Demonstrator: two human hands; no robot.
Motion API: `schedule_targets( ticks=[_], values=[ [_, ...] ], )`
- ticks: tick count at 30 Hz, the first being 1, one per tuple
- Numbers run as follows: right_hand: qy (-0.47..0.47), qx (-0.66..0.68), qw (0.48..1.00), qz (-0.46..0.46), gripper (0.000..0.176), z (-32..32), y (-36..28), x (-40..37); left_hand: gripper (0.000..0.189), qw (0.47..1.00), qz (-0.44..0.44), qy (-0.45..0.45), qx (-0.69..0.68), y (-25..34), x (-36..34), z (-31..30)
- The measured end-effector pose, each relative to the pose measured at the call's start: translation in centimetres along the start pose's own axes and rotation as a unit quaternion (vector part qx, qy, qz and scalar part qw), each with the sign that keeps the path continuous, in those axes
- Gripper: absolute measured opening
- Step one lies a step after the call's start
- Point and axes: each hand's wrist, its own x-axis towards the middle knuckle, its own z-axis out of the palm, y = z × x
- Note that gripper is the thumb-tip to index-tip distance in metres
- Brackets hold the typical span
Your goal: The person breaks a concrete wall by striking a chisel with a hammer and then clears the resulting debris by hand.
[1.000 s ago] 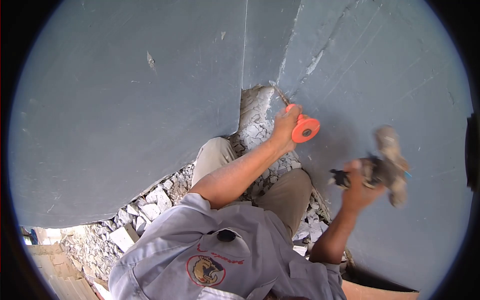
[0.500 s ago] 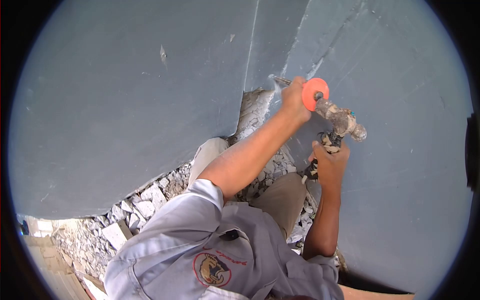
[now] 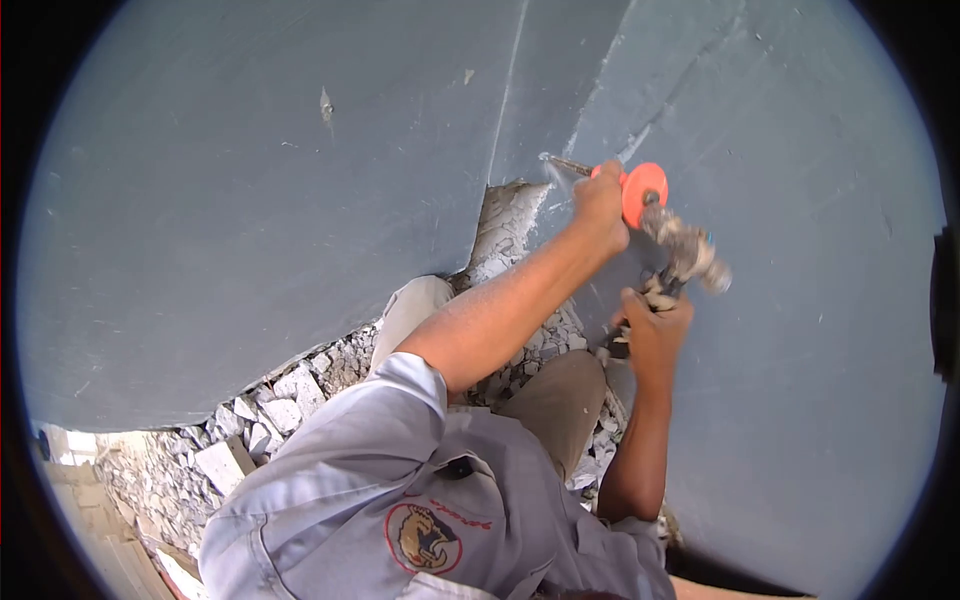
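My left hand [image 3: 600, 208] is wrapped round a chisel [image 3: 570, 165] with an orange round guard [image 3: 645, 196] at its struck end. The chisel's tip touches the grey wall [image 3: 800, 300] just above a broken-out patch [image 3: 510, 225] of rough, pale masonry. In my right hand [image 3: 655, 325] is the dark, wrapped handle of a hammer [image 3: 690, 252]. The worn hammer head is slightly blurred and lies against or very close to the chisel's end by the guard.
Broken rubble [image 3: 290, 395] lies along the wall's foot, around and between my knees. A larger pale block [image 3: 225, 465] is at the lower left. Boards [image 3: 130, 560] show in the bottom left corner.
The orange guard and my left hand have shifted slightly right and down, showing more of the chisel's shaft. The hammer head has tilted a little lower. Both hands keep their hold.
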Motion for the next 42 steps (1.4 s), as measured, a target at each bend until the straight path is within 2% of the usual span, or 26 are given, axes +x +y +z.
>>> schedule_targets(
  ticks=[2, 5, 8, 9, 10, 11, 13, 14, 16, 17, 19, 22, 23, 25, 26, 27, 28, 29, 30, 31, 35, 37, 39, 40, 41, 42],
  values=[
    [-0.008, 0.064, 0.996, -0.054, 0.021, -0.8, 1.4, -0.5, 0.009, 1.000, 0.006, -0.023, -0.015, 0.3, 1.6, 0.8],
    [0.114, 0.088, 0.970, -0.193, 0.018, -4.9, -2.6, -2.8, 0.010, 1.000, 0.014, -0.014, 0.008, 0.7, 1.4, 1.1],
    [0.244, -0.012, 0.839, -0.487, 0.016, -12.3, -10.1, -4.2, 0.011, 1.000, 0.000, 0.003, -0.007, 1.0, 0.7, 1.5],
    [0.264, 0.110, 0.793, -0.538, 0.024, -14.0, -12.1, -4.3, 0.011, 1.000, -0.003, 0.002, -0.004, 1.1, 0.6, 1.5],
    [0.280, 0.132, 0.742, -0.595, 0.023, -17.9, -12.2, -4.1, 0.011, 1.000, -0.005, 0.002, 0.000, 1.0, 0.5, 1.4],
    [0.213, 0.218, 0.734, -0.607, 0.023, -17.1, -12.0, -3.7, 0.011, 1.000, -0.005, 0.001, 0.003, 1.1, 0.6, 1.2],
    [0.293, -0.022, 0.816, -0.498, 0.014, -8.8, -6.1, -0.9, 0.012, 1.000, -0.002, 0.001, 0.011, 0.7, 1.4, 0.7],
    [0.316, -0.150, 0.825, -0.443, 0.012, -4.1, -3.5, 0.5, 0.012, 1.000, -0.001, -0.003, 0.019, 0.5, 1.8, 0.4],
    [0.103, -0.024, 0.969, -0.225, 0.016, -2.5, 1.3, 0.0, 0.013, 0.999, 0.018, -0.038, 0.006, -0.5, 2.6, -1.3],
    [0.102, 0.029, 0.978, -0.182, 0.017, -3.0, 1.3, -0.1, 0.013, 0.997, 0.030, -0.067, -0.004, -0.2, 2.7, -0.5],
    [0.069, 0.124, 0.987, -0.076, 0.018, -3.6, 1.6, -0.7, 0.013, 0.999, 0.028, -0.023, 0.001, 0.4, 2.1, 0.5],
    [0.146, 0.089, 0.937, -0.303, 0.009, -10.3, -5.9, -3.3, 0.014, 1.000, 0.011, 0.002, 0.006, 0.5, 1.2, 0.7],
    [0.204, 0.035, 0.886, -0.414, 0.017, -12.8, -8.6, -3.8, 0.014, 1.000, 0.008, 0.001, 0.001, 0.6, 1.2, 0.8],
    [0.246, 0.152, 0.785, -0.548, 0.018, -18.3, -12.3, -4.9, 0.014, 1.000, -0.003, 0.000, -0.007, 0.6, 0.7, 1.0],
    [0.270, 0.206, 0.709, -0.618, 0.017, -17.2, -14.4, -4.9, 0.013, 1.000, -0.005, 0.000, -0.011, 0.8, 0.9, 1.0],
    [0.255, 0.356, 0.704, -0.560, 0.021, -13.9, -14.2, -4.5, 0.014, 1.000, -0.003, 0.003, 0.001, 1.0, 1.2, 0.9],
    [0.294, 0.209, 0.792, -0.493, 0.018, -11.2, -10.1, -3.0, 0.014, 1.000, -0.003, 0.008, 0.012, 1.0, 1.4, 0.8],
    [0.333, 0.007, 0.847, -0.414, 0.016, -8.6, -5.9, -1.6, 0.014, 1.000, -0.005, 0.011, 0.025, 0.8, 1.4, 0.6],
    [0.342, -0.177, 0.853, -0.352, 0.017, -5.9, -1.8, -0.1, 0.015, 1.000, 0.004, 0.007, 0.021, 1.0, 1.8, 0.6],
    [0.086, -0.025, 0.989, -0.118, 0.026, -2.0, 1.5, 0.8, 0.015, 1.000, 0.016, -0.006, 0.023, 1.4, 3.0, 0.9],
    [0.068, 0.161, 0.982, -0.075, 0.020, -3.4, 0.8, -2.0, 0.017, 0.998, 0.024, -0.059, -0.008, 0.6, 2.7, -0.4],
    [0.131, 0.123, 0.956, -0.230, 0.016, -8.5, -3.5, -3.8, 0.017, 0.998, -0.004, -0.051, -0.022, 1.3, 2.0, -0.2],
    [0.225, 0.036, 0.878, -0.421, 0.019, -15.0, -8.5, -4.8, 0.019, 0.998, -0.024, -0.045, -0.034, 1.3, 1.9, -0.2],
    [0.235, 0.072, 0.820, -0.518, 0.019, -18.0, -11.3, -5.1, 0.020, 0.998, -0.029, -0.046, -0.037, 1.1, 2.2, -0.4],
    [0.286, 0.160, 0.759, -0.563, 0.022, -20.8, -13.1, -5.1, 0.021, 0.998, -0.031, -0.047, -0.040, 1.2, 2.5, -0.5],
    [0.272, 0.215, 0.723, -0.598, 0.029, -21.2, -13.1, -4.9, 0.021, 0.998, -0.031, -0.043, -0.041, 1.3, 2.5, -0.4]
  ],
)
